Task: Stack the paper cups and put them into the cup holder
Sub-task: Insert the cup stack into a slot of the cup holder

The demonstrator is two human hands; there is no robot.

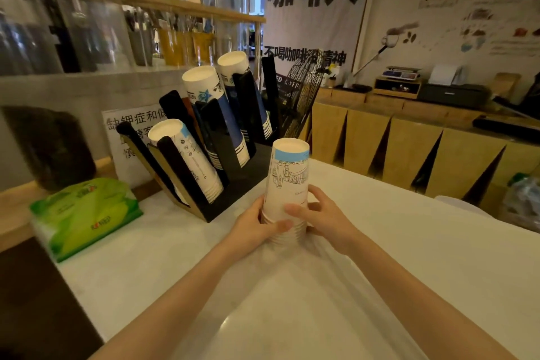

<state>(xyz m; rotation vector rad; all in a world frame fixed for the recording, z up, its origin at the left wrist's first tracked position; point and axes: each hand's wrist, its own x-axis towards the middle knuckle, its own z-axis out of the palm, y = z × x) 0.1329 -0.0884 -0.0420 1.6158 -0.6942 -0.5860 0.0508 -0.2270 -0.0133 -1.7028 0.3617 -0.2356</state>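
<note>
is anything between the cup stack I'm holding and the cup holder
Nothing visible. Both hands, left and right, grip the cup stack just right of the black cup holder, with only bare counter between.

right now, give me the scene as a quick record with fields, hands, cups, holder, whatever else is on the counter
left hand: left hand grips the base of the cup stack
right hand: right hand grips the same base from the other side
held item: cup stack, upside down, nested rims at the bottom, on the white counter
cup holder: black cup holder, three tilted stacks already in it
beside holder: green tissue pack, to its left
task status: held stack not yet in holder
</note>
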